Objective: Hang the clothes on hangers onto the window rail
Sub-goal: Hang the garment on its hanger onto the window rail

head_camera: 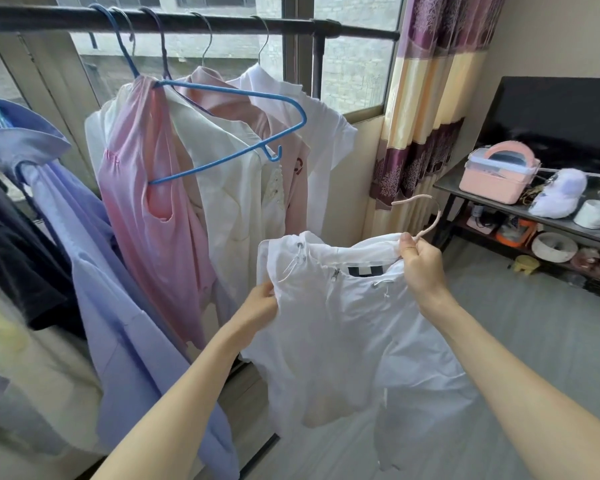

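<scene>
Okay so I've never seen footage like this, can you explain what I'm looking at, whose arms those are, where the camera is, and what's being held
There is no machine here. The one picture comes from a wide-angle camera worn on a person's head, looking forward and down, so the two bare arms are the wearer's own. The right hand pinches the neck of a pale pink hanger carrying a thin white garment with drawstrings, while the left hand grips that garment's edge. Ahead, a dark metal rail crosses the window. A pink top, cream and white shirts, and a lilac shirt already hang from it. On the right, a dark shelf unit holds a pink plastic box.
</scene>
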A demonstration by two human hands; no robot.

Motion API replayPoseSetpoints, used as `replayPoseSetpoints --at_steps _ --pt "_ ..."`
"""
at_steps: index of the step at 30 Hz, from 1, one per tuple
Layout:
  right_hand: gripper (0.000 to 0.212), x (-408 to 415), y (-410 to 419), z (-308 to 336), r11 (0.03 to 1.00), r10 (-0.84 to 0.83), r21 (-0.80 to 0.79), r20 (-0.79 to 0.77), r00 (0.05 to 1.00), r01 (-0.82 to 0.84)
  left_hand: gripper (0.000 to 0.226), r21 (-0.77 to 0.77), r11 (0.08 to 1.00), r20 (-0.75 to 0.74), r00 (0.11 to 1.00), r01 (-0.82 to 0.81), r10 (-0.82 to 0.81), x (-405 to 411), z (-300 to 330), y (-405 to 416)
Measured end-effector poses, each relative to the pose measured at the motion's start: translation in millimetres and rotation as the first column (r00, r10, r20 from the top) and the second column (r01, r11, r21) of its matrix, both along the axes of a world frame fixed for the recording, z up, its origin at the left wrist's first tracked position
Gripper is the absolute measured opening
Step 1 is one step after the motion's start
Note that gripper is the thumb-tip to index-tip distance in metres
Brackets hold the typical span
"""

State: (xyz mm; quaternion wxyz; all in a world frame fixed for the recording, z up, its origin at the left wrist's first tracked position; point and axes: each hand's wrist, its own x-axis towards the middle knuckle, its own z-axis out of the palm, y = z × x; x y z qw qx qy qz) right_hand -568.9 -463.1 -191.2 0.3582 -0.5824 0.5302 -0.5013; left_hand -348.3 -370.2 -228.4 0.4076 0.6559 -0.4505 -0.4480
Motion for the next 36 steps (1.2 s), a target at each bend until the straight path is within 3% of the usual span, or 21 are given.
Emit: replayPoseSetpoints --at_steps 5,9,12,14,16,20,22,23,25,27,29,33,36 --pt "0.04 -3 2 1 0.998 -0.058 -0.024 0.011 0.998 0.058 0.021 0.15 0.962 0.241 0.935 0.228 -0.259 -10 -8 -3" --pt "0.038 -7 5 0 0.996 -0.082 -0.037 -0.02 0.996 0.082 0.025 -0.062 0.993 0.268 0.957 -0.101 0.114 -6 -14 -7" --pt "0.036 -14 8 -2 0.995 -0.045 -0.092 -0.215 0.976 0.026 0.024 -0.302 0.915 0.41 0.83 -0.268 0.379 9 1 -10" --pt "0.036 -13 12 -3 0.996 0.022 -0.063 -0.448 0.894 -0.055 0.022 -0.433 0.859 0.525 0.697 -0.275 0.488 14 19 -12" --pt "0.038 -9 16 -4 0.993 0.095 0.002 -0.631 0.77 -0.12 0.022 -0.523 0.804 0.538 0.622 -0.282 0.569 17 29 -17" --pt "0.04 -1 18 5 0.964 0.248 0.128 -0.75 0.613 -0.234 0.021 -0.633 0.728 0.513 0.56 -0.264 0.65 21 32 -23" --pt "0.04 -1 14 8 0.95 0.293 0.149 -0.728 0.62 -0.273 0.022 -0.646 0.716 0.503 0.558 -0.263 0.659 23 34 -23" --pt "0.04 -2 12 9 0.95 0.298 0.137 -0.664 0.686 -0.28 0.022 -0.64 0.722 0.506 0.562 -0.264 0.654 24 34 -24" --pt "0.037 -5 9 13 0.967 0.251 0.064 -0.365 0.897 -0.245 0.023 -0.612 0.751 0.547 0.554 -0.246 0.627 27 34 -25" --pt "0.034 -6 7 17 0.995 0.1 -0.019 -0.112 0.989 -0.103 0.022 -0.585 0.784 0.595 0.546 -0.209 0.589 29 32 -24" --pt "0.033 -7 7 18 0.998 -0.002 -0.066 -0.143 0.99 -0.008 0.021 -0.578 0.797 0.589 0.585 -0.178 0.558 30 31 -24" --pt "0.037 -11 8 10 0.995 -0.002 -0.101 -0.254 0.967 -0.025 0.017 -0.613 0.776 0.54 0.638 -0.149 0.549 32 29 -21" --pt "0.034 -13 7 5 0.991 -0.049 -0.13 -0.178 0.983 0.026 0.012 -0.607 0.779 0.469 0.72 -0.159 0.511 32 26 -18"
